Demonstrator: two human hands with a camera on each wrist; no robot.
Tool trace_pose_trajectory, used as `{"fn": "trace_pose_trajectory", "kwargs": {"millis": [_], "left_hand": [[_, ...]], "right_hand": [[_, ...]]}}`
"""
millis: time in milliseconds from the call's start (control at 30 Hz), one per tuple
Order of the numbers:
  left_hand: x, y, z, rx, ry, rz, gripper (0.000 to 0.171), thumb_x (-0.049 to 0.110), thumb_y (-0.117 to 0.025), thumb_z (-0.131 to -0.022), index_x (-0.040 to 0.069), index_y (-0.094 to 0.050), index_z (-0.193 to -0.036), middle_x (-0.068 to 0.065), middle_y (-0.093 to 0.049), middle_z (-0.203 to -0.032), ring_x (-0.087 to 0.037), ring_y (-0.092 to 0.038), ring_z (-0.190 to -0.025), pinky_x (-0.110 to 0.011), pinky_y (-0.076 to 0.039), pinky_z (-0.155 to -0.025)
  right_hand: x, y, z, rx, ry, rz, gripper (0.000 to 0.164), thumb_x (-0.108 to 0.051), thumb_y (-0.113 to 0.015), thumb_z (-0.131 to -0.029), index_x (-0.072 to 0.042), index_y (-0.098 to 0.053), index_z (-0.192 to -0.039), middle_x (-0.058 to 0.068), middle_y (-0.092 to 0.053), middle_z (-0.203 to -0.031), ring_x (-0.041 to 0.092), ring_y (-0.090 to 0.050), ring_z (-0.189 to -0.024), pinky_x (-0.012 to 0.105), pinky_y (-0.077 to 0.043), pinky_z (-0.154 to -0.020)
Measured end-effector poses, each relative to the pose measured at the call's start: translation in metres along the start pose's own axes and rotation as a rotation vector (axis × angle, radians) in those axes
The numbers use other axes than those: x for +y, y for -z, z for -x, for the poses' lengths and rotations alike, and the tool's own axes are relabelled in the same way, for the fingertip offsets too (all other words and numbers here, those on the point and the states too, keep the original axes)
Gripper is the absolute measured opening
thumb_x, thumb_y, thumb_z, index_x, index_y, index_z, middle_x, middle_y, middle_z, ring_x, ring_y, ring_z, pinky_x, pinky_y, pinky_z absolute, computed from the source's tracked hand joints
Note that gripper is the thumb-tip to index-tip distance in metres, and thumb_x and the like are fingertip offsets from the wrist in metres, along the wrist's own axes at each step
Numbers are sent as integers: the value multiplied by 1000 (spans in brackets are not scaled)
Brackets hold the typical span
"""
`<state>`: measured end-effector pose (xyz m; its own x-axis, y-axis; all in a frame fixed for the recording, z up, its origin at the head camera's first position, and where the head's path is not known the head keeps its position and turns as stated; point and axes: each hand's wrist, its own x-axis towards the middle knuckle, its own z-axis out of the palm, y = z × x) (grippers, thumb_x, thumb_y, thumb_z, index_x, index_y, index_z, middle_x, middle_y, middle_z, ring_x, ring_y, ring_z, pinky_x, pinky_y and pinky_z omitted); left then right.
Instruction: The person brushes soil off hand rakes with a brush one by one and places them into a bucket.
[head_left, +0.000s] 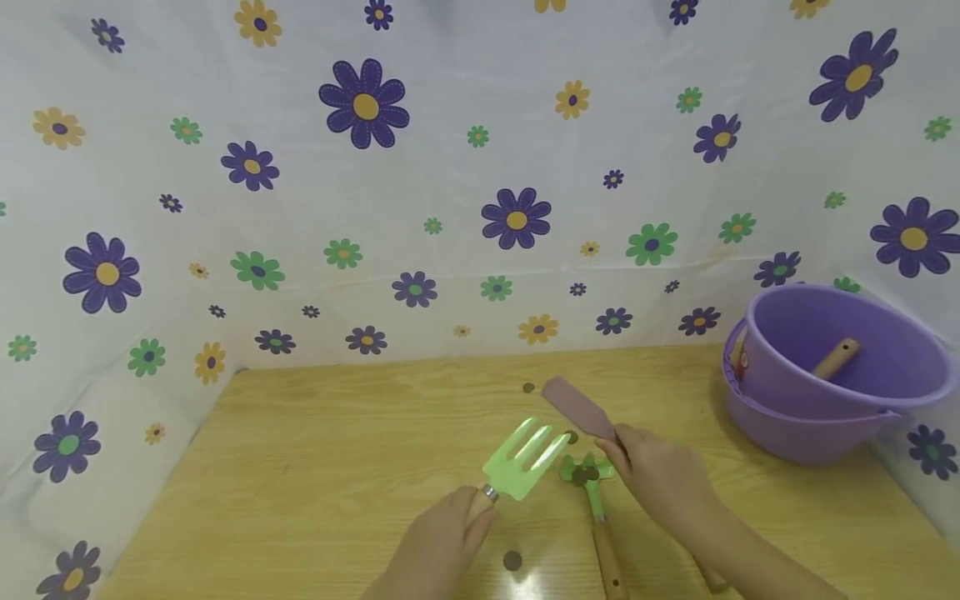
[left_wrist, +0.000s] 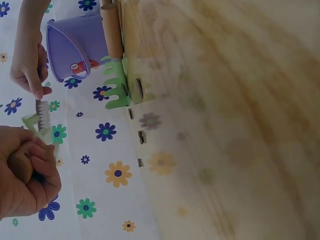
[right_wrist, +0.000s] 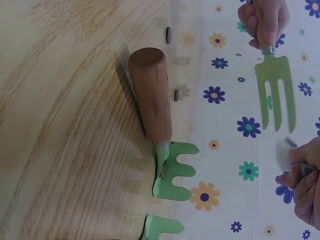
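Left hand (head_left: 442, 533): fingers are curling around the wooden handle of a green fork (head_left: 517, 469), closed down on it with no gap showing. The three prongs are pointing up and away to the right, hovering above the middle of the desk (head_left: 337, 458); the fork is not touching the surface.

Right hand (head_left: 660, 475): fingers are closing around the handle of a brush (head_left: 577, 406). The flat back is showing from the head, angling up and to the left; the left wrist view is showing pale bristles underneath. The brush is hovering to the right of the fork's prongs, with a gap between them in the head view.

Below and between the hands, a green rake (head_left: 595, 492) is lying on the desk, its wooden handle pointing toward the person. Dark spots are showing on its head. A second wooden handle (head_left: 711, 577) is lying partly under the right forearm. Several small dark discs (head_left: 512, 561) are lying scattered about the desk.

At the right, a purple bucket (head_left: 802, 437) is standing near the back, its carrying handle hanging down; a wooden handle end (head_left: 836, 358) is leaning inside. A flower-printed sheet (head_left: 450, 167) is hanging behind the desk.
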<state>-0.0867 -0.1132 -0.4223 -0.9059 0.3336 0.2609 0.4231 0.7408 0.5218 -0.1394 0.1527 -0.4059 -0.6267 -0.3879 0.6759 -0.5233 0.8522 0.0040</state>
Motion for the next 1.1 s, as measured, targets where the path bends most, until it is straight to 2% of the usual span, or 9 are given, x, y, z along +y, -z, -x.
{"fn": "trace_pose_trajectory", "kwargs": {"millis": [133,333,533,667,800,867,967,1033,1100], "left_hand": [[0,2,1,-136,142,259,42,37,-44,-100,-3,-56,-108,4,-50,-73,-3,-44,-60,-17,-44,-53],[-2,5,-2,-281,360,772,54,46,-38,-100,-5,-54,-107,2,-47,-68,-7,-42,-57,-15,-39,-52],[-6,4,-6,-390,492,1165,48,50,-41,-98,3,-52,-105,10,-44,-66,-2,-39,-54,-12,-34,-49],[-7,-1,-5,-498,532,1661,32,40,-37,-102,11,-49,-97,13,-47,-66,4,-41,-52,-6,-32,-47],[-6,-6,-6,-614,579,2083,35,36,-28,-104,11,-52,-94,11,-51,-67,4,-45,-54,-4,-34,-50],[-4,-7,-6,-626,621,2182,37,36,-29,-104,11,-53,-92,9,-52,-67,3,-45,-54,-4,-33,-50],[-2,-9,-7,-627,647,2235,38,37,-29,-104,11,-53,-92,9,-52,-67,3,-45,-54,-4,-33,-50],[-1,-10,-7,-637,629,2230,38,37,-28,-104,12,-53,-92,9,-52,-67,3,-45,-54,-4,-33,-50],[-1,-10,-7,-648,574,2211,38,37,-26,-104,12,-53,-92,11,-52,-67,4,-45,-54,-3,-33,-50]], "right_hand": [[1,-1,-2,119,44,-49,62,-44,-26,-103,-2,-62,-75,7,-64,-62,8,-50,-39,11,-31,-32],[0,2,-9,259,105,-100,58,-40,-33,-103,4,-66,-83,15,-69,-71,21,-65,-50,20,-45,-35],[-3,7,-13,287,155,-118,55,-39,-34,-103,3,-65,-84,13,-68,-69,18,-63,-48,18,-45,-35],[-7,10,-15,279,218,-113,52,-38,-34,-103,0,-65,-85,10,-68,-69,16,-63,-49,16,-43,-35],[-16,15,-17,230,266,-111,54,-39,-32,-103,-1,-66,-84,8,-69,-69,17,-66,-54,16,-45,-36],[-22,17,-18,196,278,-116,54,-39,-32,-103,-2,-65,-84,6,-68,-68,15,-66,-52,13,-42,-35],[-30,21,-18,153,293,-126,53,-39,-32,-103,-3,-64,-80,2,-65,-63,8,-60,-46,8,-35,-34],[-35,22,-19,128,302,-140,52,-38,-31,-103,-5,-61,-76,-2,-59,-58,2,-50,-42,5,-27,-34],[-39,24,-19,101,306,-152,51,-38,-31,-103,-7,-59,-73,-6,-54,-55,-2,-39,-41,3,-20,-36]]}}
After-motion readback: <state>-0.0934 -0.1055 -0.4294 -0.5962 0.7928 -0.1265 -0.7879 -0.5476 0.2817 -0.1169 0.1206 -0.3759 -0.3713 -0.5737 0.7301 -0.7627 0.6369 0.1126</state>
